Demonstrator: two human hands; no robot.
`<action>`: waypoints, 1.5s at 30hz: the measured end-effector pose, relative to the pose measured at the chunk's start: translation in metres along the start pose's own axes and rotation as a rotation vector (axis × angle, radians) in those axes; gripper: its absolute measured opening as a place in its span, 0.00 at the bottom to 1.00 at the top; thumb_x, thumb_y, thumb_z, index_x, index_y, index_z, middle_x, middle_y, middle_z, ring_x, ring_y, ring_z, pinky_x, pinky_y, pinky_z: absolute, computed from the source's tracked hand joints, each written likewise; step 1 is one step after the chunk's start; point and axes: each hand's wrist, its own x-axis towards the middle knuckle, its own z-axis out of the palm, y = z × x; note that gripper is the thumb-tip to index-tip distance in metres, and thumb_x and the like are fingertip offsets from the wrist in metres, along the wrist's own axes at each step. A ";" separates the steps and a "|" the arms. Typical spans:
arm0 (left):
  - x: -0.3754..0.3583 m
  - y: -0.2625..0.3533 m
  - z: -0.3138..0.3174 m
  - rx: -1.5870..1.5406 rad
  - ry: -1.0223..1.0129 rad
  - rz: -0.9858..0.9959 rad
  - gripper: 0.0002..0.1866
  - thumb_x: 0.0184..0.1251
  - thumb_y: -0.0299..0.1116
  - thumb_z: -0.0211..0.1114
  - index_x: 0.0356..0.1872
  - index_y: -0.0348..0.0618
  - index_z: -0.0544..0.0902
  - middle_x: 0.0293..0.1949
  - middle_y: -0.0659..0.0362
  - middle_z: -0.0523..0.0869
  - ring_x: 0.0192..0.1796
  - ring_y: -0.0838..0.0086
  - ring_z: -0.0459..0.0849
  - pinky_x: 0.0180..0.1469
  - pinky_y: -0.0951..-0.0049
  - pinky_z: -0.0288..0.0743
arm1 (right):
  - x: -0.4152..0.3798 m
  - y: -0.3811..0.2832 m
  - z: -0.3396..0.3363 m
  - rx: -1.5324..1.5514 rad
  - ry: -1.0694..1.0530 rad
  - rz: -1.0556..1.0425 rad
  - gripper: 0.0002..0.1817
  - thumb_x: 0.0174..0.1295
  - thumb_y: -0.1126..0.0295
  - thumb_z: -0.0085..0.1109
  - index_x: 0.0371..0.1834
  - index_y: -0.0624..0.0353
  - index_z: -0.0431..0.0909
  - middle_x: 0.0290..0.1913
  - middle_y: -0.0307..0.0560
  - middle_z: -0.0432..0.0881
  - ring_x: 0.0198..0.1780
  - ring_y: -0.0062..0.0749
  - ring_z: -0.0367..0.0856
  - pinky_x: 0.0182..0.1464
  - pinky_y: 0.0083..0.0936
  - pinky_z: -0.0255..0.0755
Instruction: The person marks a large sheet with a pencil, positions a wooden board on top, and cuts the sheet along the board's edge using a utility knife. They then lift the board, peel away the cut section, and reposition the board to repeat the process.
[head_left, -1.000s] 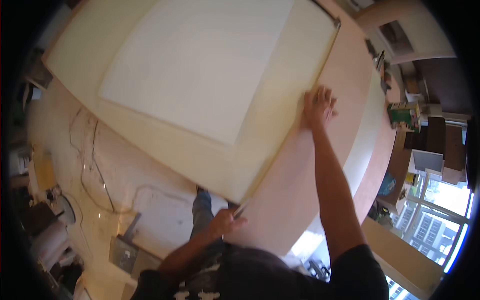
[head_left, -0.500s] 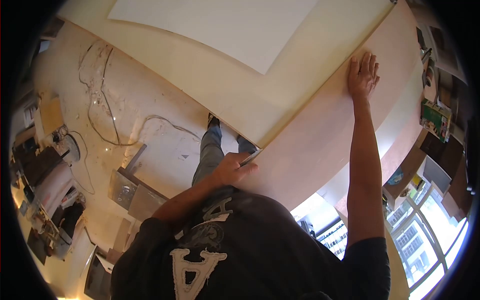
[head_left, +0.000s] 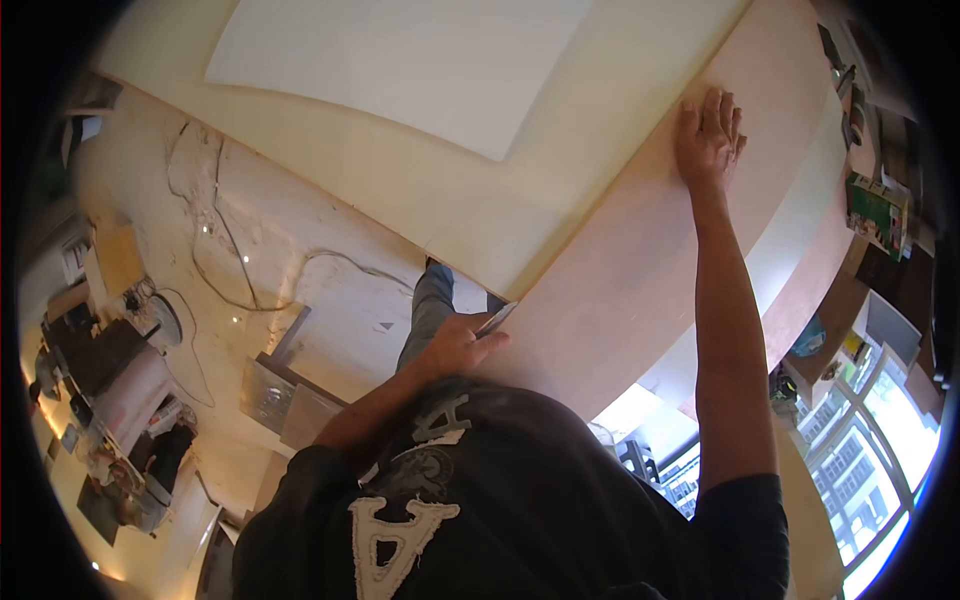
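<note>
My left hand (head_left: 460, 348) is closed around a slim grey utility knife (head_left: 495, 320), whose tip points at the near corner of a cream-coloured sheet (head_left: 590, 190). The blade itself is too small to make out. Under the cream sheet's right edge lies a pinkish-brown board (head_left: 620, 290), which runs along my right side. Flat on that board, close to the sheet's edge, rests my right hand (head_left: 708, 145) with fingers spread and nothing held. A white sheet (head_left: 400, 70) lies on the cream one, farther from me.
Cables (head_left: 235, 270) trail over the dusty floor on the left. Flat panels (head_left: 268, 390) stand near my left elbow. A cluttered bench (head_left: 125, 370) is at far left. On the right are a green box (head_left: 878, 215) and a large window (head_left: 850, 470).
The view has turned slightly, so the sheets and floor appear shifted. My left hand still grips the knife near the corner, and my right hand still lies flat on the board.
</note>
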 end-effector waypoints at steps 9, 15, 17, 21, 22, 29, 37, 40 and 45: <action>-0.023 0.081 -0.036 0.282 0.271 -0.150 0.12 0.73 0.36 0.62 0.43 0.35 0.82 0.25 0.52 0.84 0.27 0.63 0.85 0.31 0.63 0.76 | -0.002 -0.004 -0.010 0.021 0.058 0.065 0.39 0.71 0.46 0.47 0.78 0.63 0.62 0.81 0.57 0.58 0.82 0.55 0.51 0.80 0.61 0.41; 0.013 0.243 -0.047 -0.292 0.080 0.111 0.18 0.75 0.29 0.59 0.62 0.35 0.73 0.35 0.59 0.81 0.29 0.77 0.81 0.27 0.73 0.76 | -0.002 -0.004 -0.043 0.034 0.011 0.152 0.38 0.69 0.47 0.51 0.76 0.61 0.65 0.80 0.54 0.61 0.81 0.52 0.54 0.78 0.58 0.47; 0.062 0.235 -0.047 -0.099 0.137 0.015 0.20 0.74 0.29 0.59 0.64 0.39 0.73 0.33 0.60 0.80 0.28 0.77 0.79 0.27 0.73 0.76 | 0.004 0.004 -0.050 0.088 -0.050 0.127 0.35 0.68 0.50 0.54 0.74 0.60 0.69 0.78 0.53 0.64 0.80 0.50 0.58 0.76 0.57 0.51; 0.182 0.233 -0.052 0.284 0.230 0.161 0.25 0.71 0.29 0.60 0.69 0.43 0.71 0.33 0.57 0.78 0.30 0.71 0.79 0.30 0.70 0.76 | 0.005 0.029 -0.048 0.193 0.014 0.038 0.31 0.65 0.58 0.59 0.69 0.61 0.74 0.75 0.51 0.71 0.75 0.50 0.66 0.72 0.56 0.56; 0.211 0.248 -0.052 0.320 0.249 0.228 0.27 0.70 0.30 0.60 0.70 0.43 0.71 0.35 0.54 0.79 0.33 0.67 0.80 0.33 0.67 0.76 | 0.007 0.032 -0.042 0.199 0.068 0.007 0.30 0.64 0.60 0.60 0.68 0.61 0.75 0.74 0.51 0.72 0.74 0.50 0.67 0.72 0.56 0.56; 0.397 0.348 -0.044 0.650 0.354 0.513 0.28 0.68 0.31 0.58 0.69 0.37 0.72 0.40 0.37 0.87 0.42 0.43 0.87 0.45 0.49 0.81 | 0.017 0.034 -0.034 0.139 0.106 -0.001 0.32 0.64 0.58 0.60 0.70 0.59 0.73 0.75 0.53 0.70 0.77 0.55 0.62 0.74 0.61 0.52; 0.634 0.494 -0.007 0.859 0.444 0.552 0.29 0.69 0.33 0.52 0.73 0.47 0.69 0.50 0.43 0.88 0.56 0.49 0.86 0.58 0.53 0.80 | 0.024 0.035 -0.039 0.149 -0.031 0.032 0.33 0.64 0.57 0.59 0.72 0.58 0.70 0.77 0.55 0.65 0.80 0.56 0.57 0.76 0.64 0.48; 0.664 0.525 0.003 0.826 0.427 0.478 0.28 0.70 0.36 0.54 0.70 0.44 0.71 0.53 0.45 0.87 0.59 0.53 0.85 0.60 0.57 0.80 | 0.025 0.039 -0.039 0.165 -0.050 0.035 0.33 0.65 0.57 0.59 0.73 0.57 0.69 0.78 0.55 0.64 0.80 0.56 0.57 0.76 0.65 0.48; 0.697 0.546 -0.004 0.822 0.311 0.468 0.24 0.67 0.37 0.59 0.64 0.41 0.77 0.57 0.48 0.86 0.61 0.56 0.84 0.59 0.58 0.80 | 0.027 0.040 -0.041 0.189 -0.082 0.047 0.34 0.65 0.55 0.60 0.73 0.56 0.69 0.79 0.54 0.62 0.80 0.57 0.56 0.75 0.66 0.47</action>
